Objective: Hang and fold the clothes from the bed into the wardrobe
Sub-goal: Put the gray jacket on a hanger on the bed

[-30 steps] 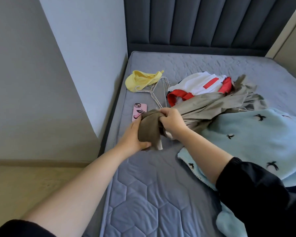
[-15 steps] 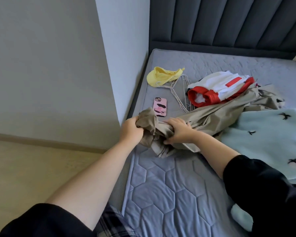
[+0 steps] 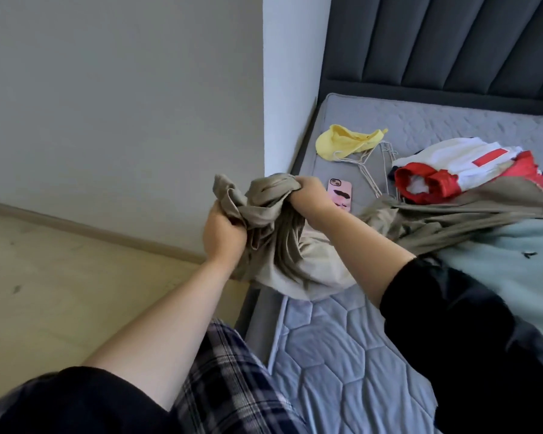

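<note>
The khaki garment (image 3: 273,242), clamped in the curled left hand (image 3: 223,233) and right hand (image 3: 308,195), is to be untangled before the hangers (image 3: 373,166) at one o'clock are used.

Left hand (image 3: 224,233) fisted, fingers curled tight round a bunch of crumpled olive-khaki cloth garment (image 3: 276,245), arm stretched forward. Right hand (image 3: 308,195) slightly higher and close beside it, knuckles up, gripping the same bunch. Both forearms bare, black sleeves (image 3: 452,308) pushed up toward the elbows.
</note>
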The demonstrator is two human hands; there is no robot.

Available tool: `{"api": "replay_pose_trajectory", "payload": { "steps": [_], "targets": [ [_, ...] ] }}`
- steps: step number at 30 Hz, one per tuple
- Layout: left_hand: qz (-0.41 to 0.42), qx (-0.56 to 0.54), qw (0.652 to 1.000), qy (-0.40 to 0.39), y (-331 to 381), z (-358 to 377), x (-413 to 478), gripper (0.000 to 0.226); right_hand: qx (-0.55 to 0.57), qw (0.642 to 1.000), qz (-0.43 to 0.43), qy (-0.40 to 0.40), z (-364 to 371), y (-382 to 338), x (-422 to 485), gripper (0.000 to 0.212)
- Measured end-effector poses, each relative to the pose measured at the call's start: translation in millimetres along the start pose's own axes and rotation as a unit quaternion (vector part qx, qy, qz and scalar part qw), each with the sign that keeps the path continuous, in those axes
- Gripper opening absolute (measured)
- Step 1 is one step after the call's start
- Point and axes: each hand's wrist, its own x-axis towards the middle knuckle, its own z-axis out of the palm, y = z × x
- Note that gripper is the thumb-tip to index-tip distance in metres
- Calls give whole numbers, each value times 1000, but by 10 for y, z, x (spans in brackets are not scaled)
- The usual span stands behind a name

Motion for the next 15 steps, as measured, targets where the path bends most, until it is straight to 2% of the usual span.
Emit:
{"api": "replay_pose_trajectory", "payload": {
  "steps": [2, 6, 9, 10, 13, 15],
  "targets": [
    [-23, 34, 998, -55, -124, -32, 9, 19, -109, 994, -1, -26, 16, 74, 41, 34],
    [-7, 92, 968, -234, -270, 64, -118, 73, -256, 957, 73, -119, -131, 633, 52, 68],
    [24, 116, 932, -343, -283, 280, -277, 79, -291, 940, 107, -140, -277, 1133, -4, 81],
    [33, 145, 917, -371, -301, 367, -315, 79, -322, 927, 113, -153, -329, 1281, -35, 84],
    [46, 229, 865, -443, -413, 605, -409, 81, -464, 848, 120, -226, -440, 1674, -149, 97],
    [60, 268, 838, -471, -522, 738, -474, 85, -515, 810, 116, -255, -466, 1880, -220, 100]
  ]
}}
